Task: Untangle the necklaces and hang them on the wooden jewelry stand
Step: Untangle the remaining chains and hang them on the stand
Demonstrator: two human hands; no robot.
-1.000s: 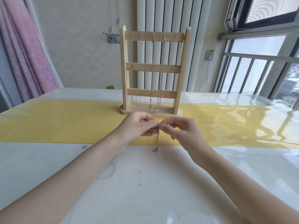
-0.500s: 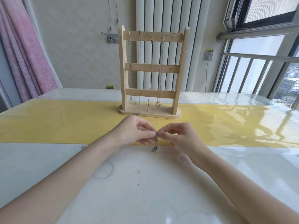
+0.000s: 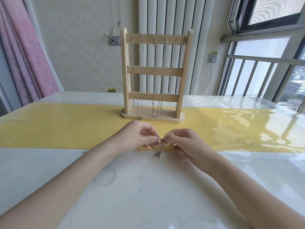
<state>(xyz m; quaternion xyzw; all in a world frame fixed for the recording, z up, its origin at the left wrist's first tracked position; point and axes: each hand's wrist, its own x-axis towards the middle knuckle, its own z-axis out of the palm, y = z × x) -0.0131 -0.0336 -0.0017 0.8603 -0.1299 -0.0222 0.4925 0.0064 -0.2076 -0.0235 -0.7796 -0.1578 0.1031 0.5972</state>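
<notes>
The tangled chain point(image 3: 160, 145) is held just above the marble tabletop point(image 3: 148, 187), at the near edge of the yellow runner point(image 3: 66, 126), with a short tail dangling below the knot. Over the last second the dangling length has grown shorter and the bundle has been gathered up between the fingertips — the knot is being worked more closely, not yet freed. It is pinched from one side by the left hand point(image 3: 140, 138) and from the other by the right hand point(image 3: 183, 142), thumb and forefinger closed on it in each case; whether one chain or two are caught there cannot be told, as the links are too fine. Behind, four necklaces point(image 3: 154, 76) already hang from the top rail of the wooden jewelry stand point(image 3: 154, 73) — one hook at the right end appears free, so this is probably the last piece.
</notes>
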